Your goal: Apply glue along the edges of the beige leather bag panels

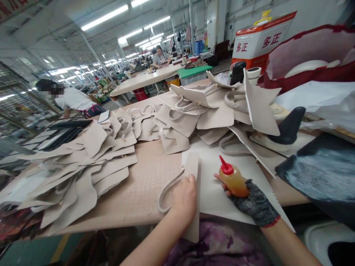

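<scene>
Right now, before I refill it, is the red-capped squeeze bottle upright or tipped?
Tipped: the squeeze bottle leans in the gloved right hand, its red nozzle pointing up and to the left of the picture.

Free passage runs across the bare beige gridded tabletop (pixel 149 184) left of the left hand (pixel 184 199). Stacked cream leather bag panels (pixel 83 173) bound it on the left and ahead. A dark mottled flat board (pixel 316 170) obstructs travel right of the right hand (pixel 249 199).

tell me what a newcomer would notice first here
Heaped beige bag panels with looped handles sprawl across the middle of the table. At the front, the gloved right hand holds an amber squeeze bottle with a red nozzle, while the bare left hand presses on a strap panel. At top right stands a white-and-red printed box.
</scene>
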The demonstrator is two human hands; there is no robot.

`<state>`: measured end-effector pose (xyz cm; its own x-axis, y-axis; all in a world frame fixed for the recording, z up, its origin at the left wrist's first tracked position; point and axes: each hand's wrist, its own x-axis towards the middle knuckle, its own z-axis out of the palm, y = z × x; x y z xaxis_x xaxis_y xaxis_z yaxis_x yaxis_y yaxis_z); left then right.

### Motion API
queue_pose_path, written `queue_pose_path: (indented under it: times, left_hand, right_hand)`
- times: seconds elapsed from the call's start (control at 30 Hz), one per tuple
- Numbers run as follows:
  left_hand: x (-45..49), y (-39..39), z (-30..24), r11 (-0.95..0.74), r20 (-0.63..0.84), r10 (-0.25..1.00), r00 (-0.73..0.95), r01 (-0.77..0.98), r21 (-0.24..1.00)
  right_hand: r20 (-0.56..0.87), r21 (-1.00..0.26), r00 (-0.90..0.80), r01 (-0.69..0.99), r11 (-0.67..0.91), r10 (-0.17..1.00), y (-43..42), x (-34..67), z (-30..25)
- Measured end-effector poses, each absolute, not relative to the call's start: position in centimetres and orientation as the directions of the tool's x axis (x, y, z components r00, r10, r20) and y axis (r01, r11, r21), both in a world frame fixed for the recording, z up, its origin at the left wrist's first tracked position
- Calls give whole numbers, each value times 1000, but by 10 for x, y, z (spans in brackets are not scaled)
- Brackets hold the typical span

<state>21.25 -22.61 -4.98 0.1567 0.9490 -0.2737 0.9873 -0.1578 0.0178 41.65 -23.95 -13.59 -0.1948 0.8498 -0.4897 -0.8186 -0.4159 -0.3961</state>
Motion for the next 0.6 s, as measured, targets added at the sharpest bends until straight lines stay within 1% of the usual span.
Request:
queue_pose_path:
  times: [0.07,0.1,0.23,0.3,0.37,0.43,0.53,0.6]
  left_hand:
    - [216,-222,-57,-183,-296,936,192,981,59]
    - [212,-219,-57,-171,-279,941,190,981,92]
    - [180,-207,-50,-84,-132,985,113,974,212]
    - [176,-207,-53,-109,-120,983,140,967,232]
    - [188,-213,-67,-146,-146,973,177,968,202]
    - [210,-221,-85,-156,-159,972,175,980,126]
    - [237,-231,-105,-145,-121,982,148,989,28]
    - [240,-232,-106,-151,-98,983,152,988,25]
  right_hand:
    - [-491,-394,-182,-825,-404,852,-239,416,-136]
    - [-480,-393,-184,-830,-397,858,-239,416,-136]
    - [-465,-375,-201,-837,-398,862,-238,416,-135]
    - [-470,-380,-192,-837,-394,861,-238,416,-136]
    - [-463,-401,-174,-833,-380,869,-237,416,-137]
    - [-446,-428,-162,-825,-369,880,-237,416,-137]
    - [-437,-454,-167,-808,-377,884,-237,417,-137]
    - [-418,-494,-165,-784,-376,893,-237,417,-137]
